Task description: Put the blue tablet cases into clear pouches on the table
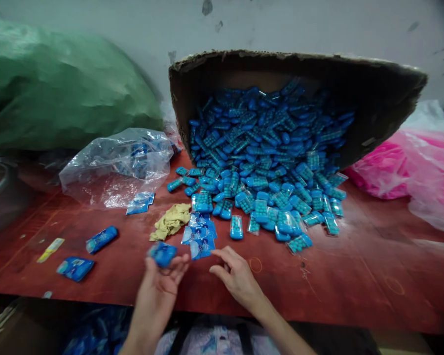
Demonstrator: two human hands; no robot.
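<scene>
My left hand (165,281), palm up, holds a small blue pack (163,254), slightly blurred, between the thumb and fingers. Beside it my right hand (239,276) has its thumb and index finger apart with nothing between them. Its index fingertip is close to the lower edge of several blue printed cards (203,246); I cannot tell whether it touches. Behind the cards, clear-fronted blue packs of small turquoise balls (261,209) spread over the red table (281,296). A crumpled yellowish cloth (171,221) lies left of the cards.
A cardboard box (385,98) on its side spills many packs. At left are two blue-wrapped packs (102,240) (75,268), a yellow-and-white strip (51,250) and a clear plastic bag (96,170). A green sack (66,93) and pink bags (425,162) flank the box.
</scene>
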